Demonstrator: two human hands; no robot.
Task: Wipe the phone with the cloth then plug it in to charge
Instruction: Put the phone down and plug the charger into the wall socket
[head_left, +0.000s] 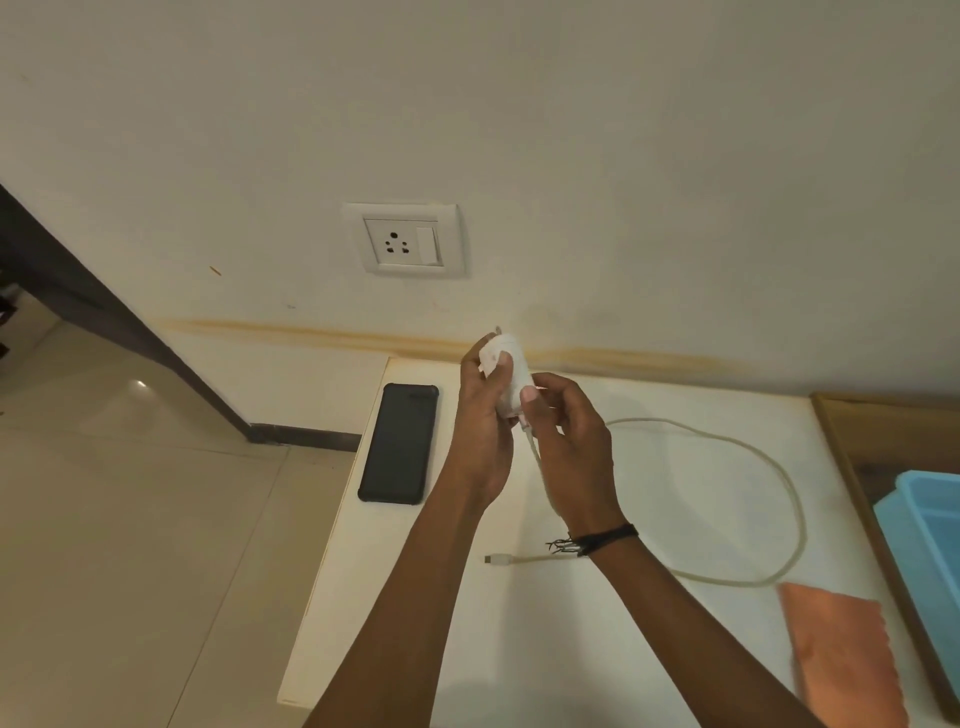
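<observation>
A black phone (399, 442) lies flat near the far left edge of the white table (649, 493). My left hand (485, 421) grips a white charger adapter (513, 375) above the table, its prongs pointing up toward the wall. My right hand (571, 441) pinches the white cable (789, 499) where it meets the adapter's lower end. The cable loops to the right across the table, and its free plug (496, 559) rests under my right wrist. An orange cloth (841, 654) lies at the table's near right. A white wall socket (404, 240) with a switch sits above the phone.
A blue plastic tray (930, 530) rests on a wooden surface (852, 447) at the right edge. Tiled floor (130, 519) lies left of the table, with a dark door frame (93, 306) at the far left.
</observation>
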